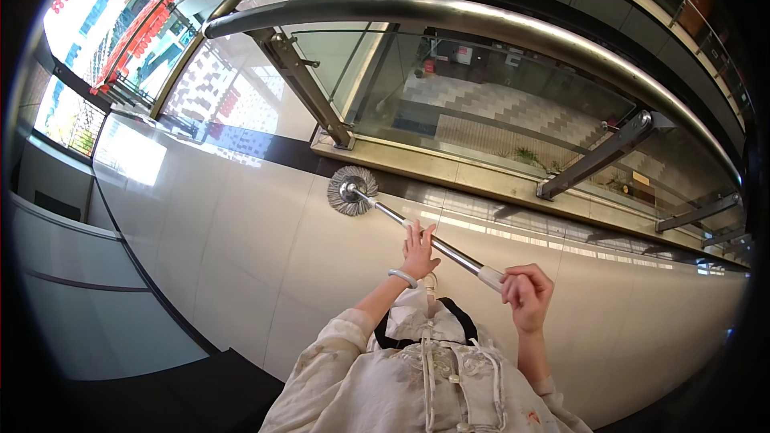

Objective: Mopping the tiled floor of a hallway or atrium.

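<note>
A spin mop with a round grey-and-white string head lies against the floor beside the dark border strip. Its steel pole slants from the head down to the right. My right hand is closed around the pole's upper end, just past a white plastic collar. Farther down the pole, my left hand lies over the metal with fingers spread and not wrapped around it. A pale bangle circles the left wrist.
Glossy cream tiles cover the floor. Ahead runs a glass balustrade with a thick metal handrail, slanted posts and a stone curb; a lower storey shows through the glass. Pale panels stand at the left.
</note>
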Demonstrator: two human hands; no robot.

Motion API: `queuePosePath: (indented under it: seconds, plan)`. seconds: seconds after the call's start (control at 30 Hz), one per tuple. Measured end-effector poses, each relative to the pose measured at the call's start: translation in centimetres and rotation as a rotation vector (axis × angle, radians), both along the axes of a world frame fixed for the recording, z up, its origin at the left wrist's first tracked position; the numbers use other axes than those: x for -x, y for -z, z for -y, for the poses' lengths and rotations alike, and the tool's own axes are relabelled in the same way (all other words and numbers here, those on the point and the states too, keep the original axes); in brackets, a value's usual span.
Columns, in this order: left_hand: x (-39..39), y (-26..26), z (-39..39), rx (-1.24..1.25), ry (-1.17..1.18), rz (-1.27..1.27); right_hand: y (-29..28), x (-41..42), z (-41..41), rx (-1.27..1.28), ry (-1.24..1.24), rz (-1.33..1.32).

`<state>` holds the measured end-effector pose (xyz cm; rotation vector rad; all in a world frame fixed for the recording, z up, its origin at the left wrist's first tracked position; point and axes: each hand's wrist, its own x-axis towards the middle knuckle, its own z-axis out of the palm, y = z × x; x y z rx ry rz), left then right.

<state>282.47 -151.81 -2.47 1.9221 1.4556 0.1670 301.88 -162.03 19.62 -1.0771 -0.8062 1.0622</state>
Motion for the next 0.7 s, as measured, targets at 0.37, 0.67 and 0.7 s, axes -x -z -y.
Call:
queuePosePath:
  seconds: [0.37, 0.67, 0.7]
  plan:
    - [-15.4, -7.0, 3.8, -0.013, 0.882, 0.449, -9.5, -10.3, 12.4, -0.060, 0.635, 0.281]
    - [-15.1, -4.8, 1.7, -0.003, 0.754, 0.484, -5.7, -13.9, 10.3, -0.089, 0.551, 0.113]
    - [-13.9, -3.9, 0.7, -0.016, 0.688, 0.450, -4.5, -13.4, 8.6, -0.084, 0.514, 0.062]
